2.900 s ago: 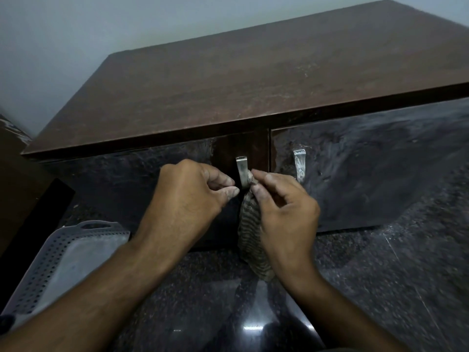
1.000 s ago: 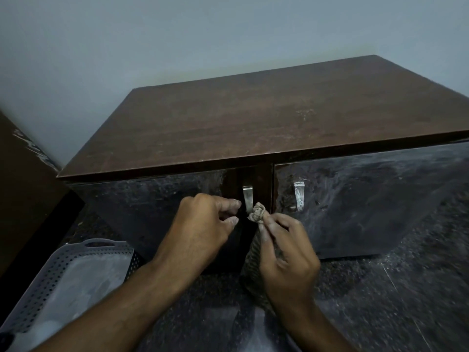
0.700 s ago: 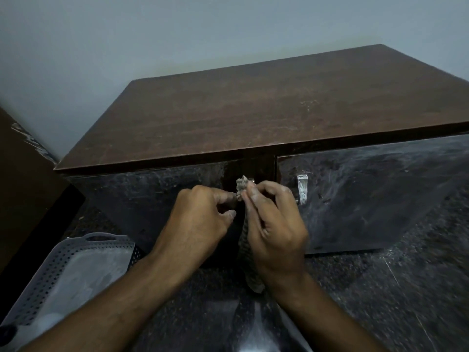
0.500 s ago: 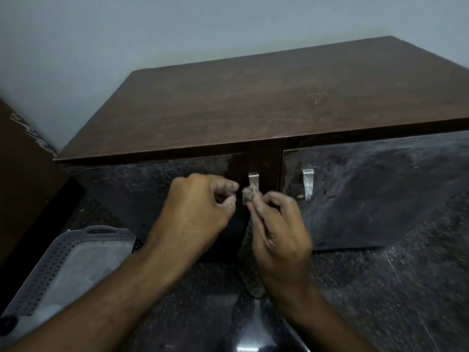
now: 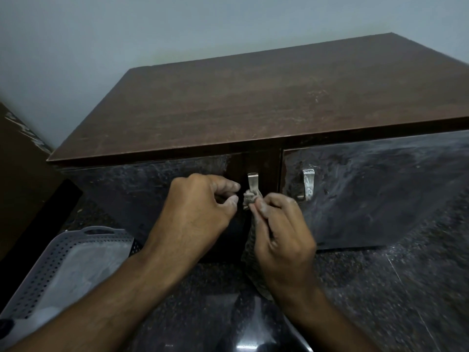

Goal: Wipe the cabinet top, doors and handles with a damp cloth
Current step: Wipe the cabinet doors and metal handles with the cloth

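Pale blue-grey wall [image 5: 127, 34] behind; dark speckled polished floor [image 5: 380, 288] below. Low cabinet with brown wooden top [image 5: 253, 102] against that wall, two glossy dark doors under it, both smeared with dust: left door [image 5: 132, 184], right door [image 5: 380, 189].

Right hand [image 5: 281, 237] pinching a bunched cloth [image 5: 250, 199] between thumb and fingertips, pressing the wad against the lower end of the left door's metal handle [image 5: 253, 182]. Rest of the cloth hanging down behind and below that hand. Just left of the pinch, left hand [image 5: 195, 212] with fingers curled, thumb and forefinger close together beside the handle; whether anything is held there cannot be told. Right of the pinch, second handle [image 5: 307, 185] on the right door, streaked white, untouched. Far down-left of the grip, grey perforated plastic tray [image 5: 45, 275] on the floor.
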